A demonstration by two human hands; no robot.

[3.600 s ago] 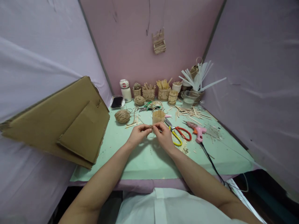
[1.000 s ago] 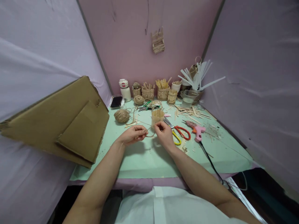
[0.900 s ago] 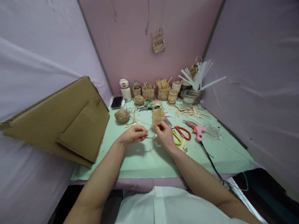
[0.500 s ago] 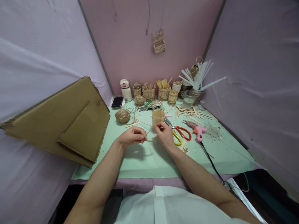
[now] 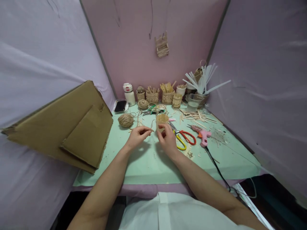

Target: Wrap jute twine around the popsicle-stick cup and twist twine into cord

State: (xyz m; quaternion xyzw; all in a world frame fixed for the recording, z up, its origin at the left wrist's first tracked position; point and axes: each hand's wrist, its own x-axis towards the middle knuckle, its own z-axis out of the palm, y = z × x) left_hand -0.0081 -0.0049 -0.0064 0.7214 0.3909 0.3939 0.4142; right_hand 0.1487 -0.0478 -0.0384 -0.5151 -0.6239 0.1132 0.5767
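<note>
Left hand (image 5: 139,136): thumb and forefinger pressed together on the tip of a thin twine strand (image 5: 153,130), above the green tabletop (image 5: 146,171). Right hand (image 5: 168,140): fingers curled, just beside the left; whether its fingertips meet or hold anything cannot be told. A pale wooden cup (image 5: 162,119) stands upright immediately beyond the right fingertips, partly hidden by them. Scissors (image 5: 177,131) with red and yellow handles lie to its right; a pink glue gun (image 5: 204,134) lies farther right. A twine ball (image 5: 126,120) rests beyond the left hand.
</note>
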